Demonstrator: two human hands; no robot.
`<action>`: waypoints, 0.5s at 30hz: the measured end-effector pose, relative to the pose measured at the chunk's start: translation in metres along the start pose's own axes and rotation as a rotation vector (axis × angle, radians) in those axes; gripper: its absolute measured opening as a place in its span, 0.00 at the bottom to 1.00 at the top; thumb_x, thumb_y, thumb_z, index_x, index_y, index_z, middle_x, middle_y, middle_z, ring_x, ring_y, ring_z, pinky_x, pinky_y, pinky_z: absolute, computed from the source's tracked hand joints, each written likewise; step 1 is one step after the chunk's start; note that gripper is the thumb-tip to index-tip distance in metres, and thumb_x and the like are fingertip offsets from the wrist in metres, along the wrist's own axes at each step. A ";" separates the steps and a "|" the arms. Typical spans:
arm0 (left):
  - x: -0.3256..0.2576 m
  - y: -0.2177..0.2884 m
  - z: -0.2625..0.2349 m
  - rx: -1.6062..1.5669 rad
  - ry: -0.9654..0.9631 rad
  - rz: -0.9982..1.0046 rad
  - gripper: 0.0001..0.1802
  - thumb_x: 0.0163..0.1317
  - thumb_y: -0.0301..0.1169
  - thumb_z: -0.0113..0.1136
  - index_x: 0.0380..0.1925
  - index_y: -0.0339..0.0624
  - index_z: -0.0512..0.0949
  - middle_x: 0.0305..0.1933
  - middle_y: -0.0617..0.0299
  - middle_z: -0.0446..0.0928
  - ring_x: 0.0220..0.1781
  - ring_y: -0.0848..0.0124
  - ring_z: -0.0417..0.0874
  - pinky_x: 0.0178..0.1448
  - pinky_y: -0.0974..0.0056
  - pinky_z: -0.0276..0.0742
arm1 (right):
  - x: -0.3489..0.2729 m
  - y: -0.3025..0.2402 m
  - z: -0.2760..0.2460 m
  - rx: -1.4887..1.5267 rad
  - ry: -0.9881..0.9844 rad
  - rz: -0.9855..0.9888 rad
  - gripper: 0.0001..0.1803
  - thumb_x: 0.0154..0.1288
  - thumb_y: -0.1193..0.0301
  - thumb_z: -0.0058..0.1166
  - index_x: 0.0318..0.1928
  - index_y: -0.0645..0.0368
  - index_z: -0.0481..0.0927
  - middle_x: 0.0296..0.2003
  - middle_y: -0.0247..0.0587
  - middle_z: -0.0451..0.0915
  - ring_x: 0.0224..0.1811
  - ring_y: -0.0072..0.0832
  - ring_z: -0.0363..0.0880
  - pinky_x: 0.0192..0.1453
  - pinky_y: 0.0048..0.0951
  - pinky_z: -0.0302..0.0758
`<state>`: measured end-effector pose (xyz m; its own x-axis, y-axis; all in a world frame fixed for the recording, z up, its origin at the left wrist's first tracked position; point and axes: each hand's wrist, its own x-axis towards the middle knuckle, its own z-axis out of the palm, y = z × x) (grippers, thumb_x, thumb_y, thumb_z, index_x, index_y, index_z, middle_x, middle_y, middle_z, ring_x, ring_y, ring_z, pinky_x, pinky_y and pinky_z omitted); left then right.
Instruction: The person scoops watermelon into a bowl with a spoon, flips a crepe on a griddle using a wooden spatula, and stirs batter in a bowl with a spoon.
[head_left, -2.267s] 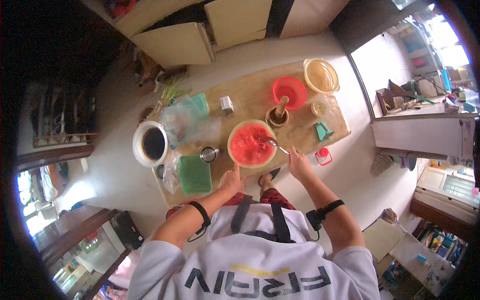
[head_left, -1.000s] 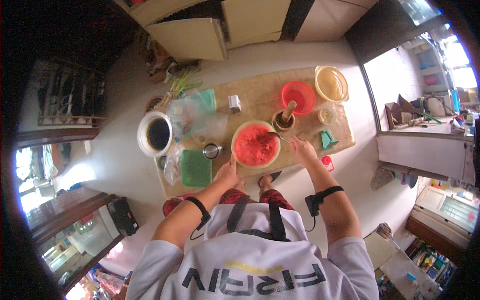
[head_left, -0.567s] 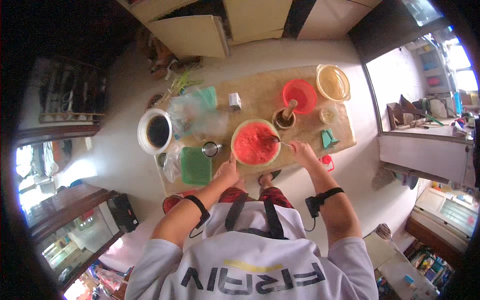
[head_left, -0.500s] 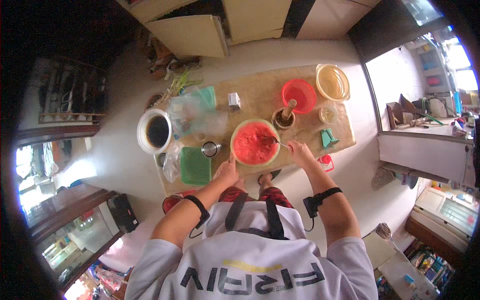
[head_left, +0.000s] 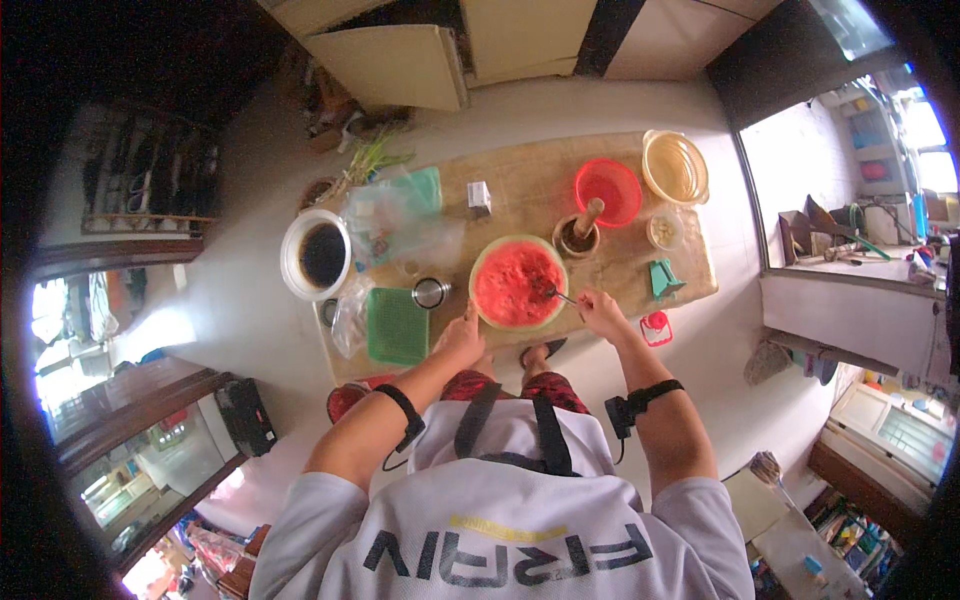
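Observation:
A round, pale-green-rimmed bowl full of wet, lumpy red pulp stands near the table's front edge. I cannot make out what the pulp is. My left hand grips the bowl's near left rim, thumb upward. My right hand is closed around the handle of a metal spoon, whose head dips into the right side of the pulp, mostly hidden. Right behind the bowl stands a mortar with a wooden pestle leaning in it. Left of the bowl is a round metal-rimmed container.
Red basin, cream basket, small tub and green plastic holder occupy the right side. At left are a green tray, plastic bags and a white bowl of dark liquid. A small box sits behind.
The spoon's head has shifted slightly down toward the near right of the pulp. My left hand stays at the rim. The whole view has shifted a little.

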<state>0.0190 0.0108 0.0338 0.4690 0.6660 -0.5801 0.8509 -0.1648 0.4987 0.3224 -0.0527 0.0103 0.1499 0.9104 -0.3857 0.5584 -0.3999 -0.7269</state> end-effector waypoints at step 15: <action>0.001 -0.005 -0.003 0.042 -0.021 0.027 0.41 0.55 0.30 0.52 0.64 0.24 0.45 0.47 0.31 0.73 0.44 0.42 0.78 0.49 0.46 0.73 | -0.012 -0.029 -0.010 0.245 -0.244 0.112 0.10 0.60 0.68 0.51 0.28 0.64 0.77 0.19 0.34 0.74 0.22 0.22 0.71 0.26 0.27 0.69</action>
<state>0.0145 0.0150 0.0327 0.4964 0.6452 -0.5808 0.8469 -0.2130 0.4872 0.3129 -0.0509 0.0419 -0.0170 0.8191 -0.5734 0.3327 -0.5362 -0.7758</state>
